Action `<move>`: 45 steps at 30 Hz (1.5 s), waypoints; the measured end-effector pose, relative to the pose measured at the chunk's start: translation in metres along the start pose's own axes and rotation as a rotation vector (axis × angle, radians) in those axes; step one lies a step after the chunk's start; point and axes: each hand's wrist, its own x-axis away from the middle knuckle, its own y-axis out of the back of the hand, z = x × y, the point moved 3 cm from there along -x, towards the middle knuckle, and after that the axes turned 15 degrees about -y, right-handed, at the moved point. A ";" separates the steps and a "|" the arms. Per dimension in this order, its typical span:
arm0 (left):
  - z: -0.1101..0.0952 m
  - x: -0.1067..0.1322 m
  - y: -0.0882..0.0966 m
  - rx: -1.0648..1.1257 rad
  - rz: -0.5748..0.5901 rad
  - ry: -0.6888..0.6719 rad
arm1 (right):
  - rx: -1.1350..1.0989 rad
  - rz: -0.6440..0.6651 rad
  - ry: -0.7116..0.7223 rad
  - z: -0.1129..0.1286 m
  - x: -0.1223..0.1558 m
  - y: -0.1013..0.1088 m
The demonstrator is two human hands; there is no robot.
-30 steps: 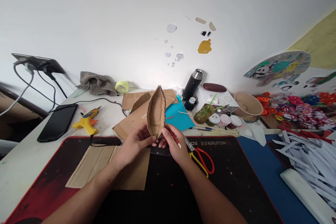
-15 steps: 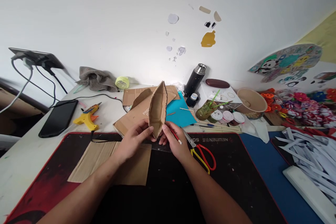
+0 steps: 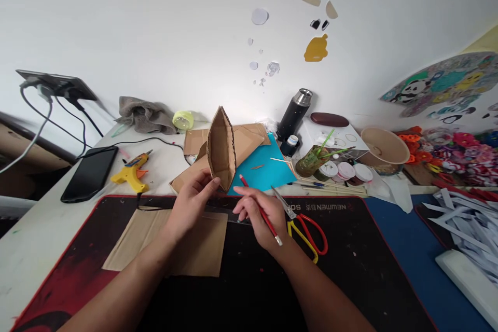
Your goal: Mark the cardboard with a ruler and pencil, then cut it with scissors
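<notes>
A boat-shaped cardboard piece (image 3: 221, 148), pointed at the top and hollow inside, is held upright by my left hand (image 3: 192, 199). The thumb presses its lower left side; the other fingers are partly behind it. My right hand (image 3: 264, 215) is apart from the cardboard, its fingers curled around a red pencil (image 3: 268, 223) whose eraser end points down toward me. Under my left forearm lies a flat cardboard sheet (image 3: 202, 254) on the black mat (image 3: 334, 280). Scissors (image 3: 307, 233) with red and yellow handles rest just right of my right hand.
A yellow glue gun (image 3: 130, 174) and a black phone (image 3: 89, 174) lie at left. Behind are more cardboard (image 3: 187, 171), blue paper (image 3: 260, 168), a black thermos (image 3: 293, 116) and paint jars (image 3: 327, 170). Paper strips (image 3: 462, 233) pile up at right.
My right hand has let go of the cardboard piece and moved right and down with the pencil. My left hand has shifted the piece slightly left and turned it. The view has shifted a little.
</notes>
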 end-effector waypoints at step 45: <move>-0.005 0.001 -0.003 -0.008 -0.020 -0.027 | -0.084 -0.053 -0.190 0.003 -0.001 -0.004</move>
